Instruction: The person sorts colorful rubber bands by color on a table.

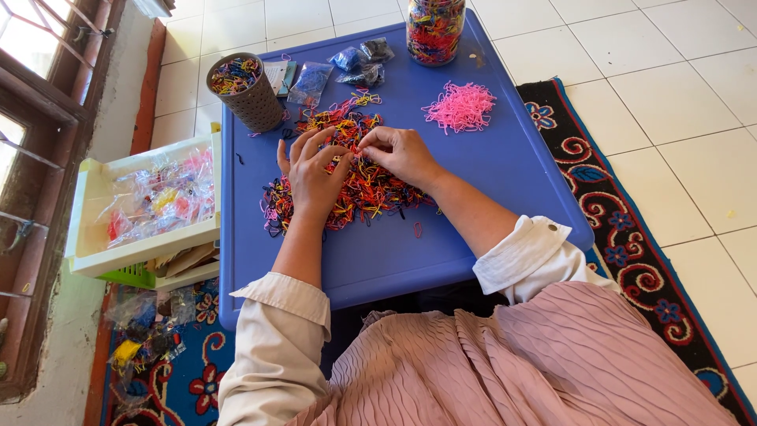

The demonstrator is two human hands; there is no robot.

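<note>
sitting at the blue counter (489,181), you have a wide heap of mixed-colour elastic bands (359,185) spread across its middle. beyond it stand a clear jar of bands (434,30) and a grey perforated cup (246,93), with a small pink pile (460,106) to the right. your left hand (311,177) rests on the heap, fingers spread and loose. your right hand (400,154) pinches bands just beside it.

The top edge is cutting off the clear jar (435,30) of coloured bands. The left hand (311,177) and right hand (402,154) are covering part of the mixed band pile (371,189), hiding whatever their fingertips are pinching.
</note>
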